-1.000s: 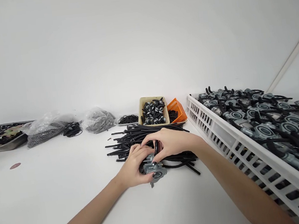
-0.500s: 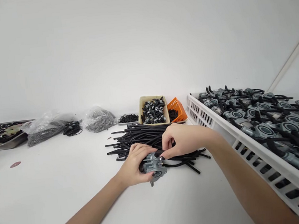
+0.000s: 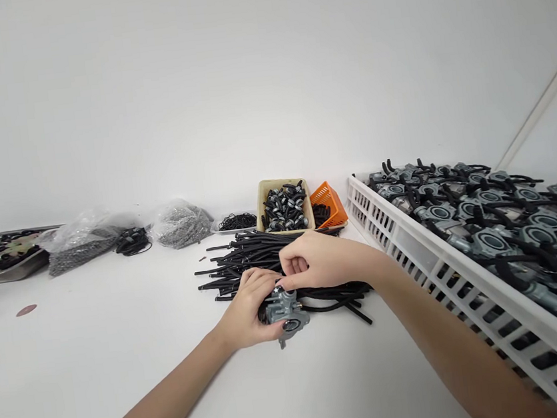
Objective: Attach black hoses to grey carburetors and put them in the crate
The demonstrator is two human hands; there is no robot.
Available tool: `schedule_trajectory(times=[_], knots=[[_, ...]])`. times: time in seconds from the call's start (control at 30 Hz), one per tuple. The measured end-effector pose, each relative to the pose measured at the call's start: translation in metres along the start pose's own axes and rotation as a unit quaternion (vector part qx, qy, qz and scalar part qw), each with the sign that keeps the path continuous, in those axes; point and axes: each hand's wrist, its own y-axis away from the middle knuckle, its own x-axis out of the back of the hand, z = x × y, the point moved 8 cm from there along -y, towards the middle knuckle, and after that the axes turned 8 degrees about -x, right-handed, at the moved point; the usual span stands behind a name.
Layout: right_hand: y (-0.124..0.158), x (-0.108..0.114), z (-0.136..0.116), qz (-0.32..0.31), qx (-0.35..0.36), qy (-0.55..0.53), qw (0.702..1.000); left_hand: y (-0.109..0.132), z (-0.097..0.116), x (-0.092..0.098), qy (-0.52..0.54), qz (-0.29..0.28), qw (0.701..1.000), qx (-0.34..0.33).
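A grey metal carburetor-like part is held above the white table, and a thin black hose runs from its right side. My left hand wraps round its left side, thumb on the lower front. At the top of the part, my right hand has its thumb and curled fingers pressed down; whether a small piece is between them is hidden. Behind both hands lies a pile of black rubber hoses.
On the right, a white slatted crate holds several similar metal parts. Along the wall stand a cream bin, an orange basket, a small tray of black rings, plastic bags and a metal tray.
My right hand has moved left across the top of the metal part. My left hand still holds the part in nearly the same place.
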Motion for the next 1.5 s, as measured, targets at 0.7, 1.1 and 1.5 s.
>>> schedule_trajectory(times=[0.7, 1.1, 1.5], knots=[[0.017, 0.008, 0.016, -0.084, -0.072, 0.024, 0.994, -0.001, -0.001, 0.000, 0.008, -0.011, 1.000, 0.008], [0.007, 0.004, -0.001, -0.043, 0.004, -0.024, 0.999, -0.003, 0.001, 0.001, 0.006, -0.016, 0.999, 0.028], [-0.014, -0.001, 0.010, 0.073, 0.018, 0.000, 0.997, 0.000, -0.002, -0.001, -0.014, -0.014, 0.999, 0.028]])
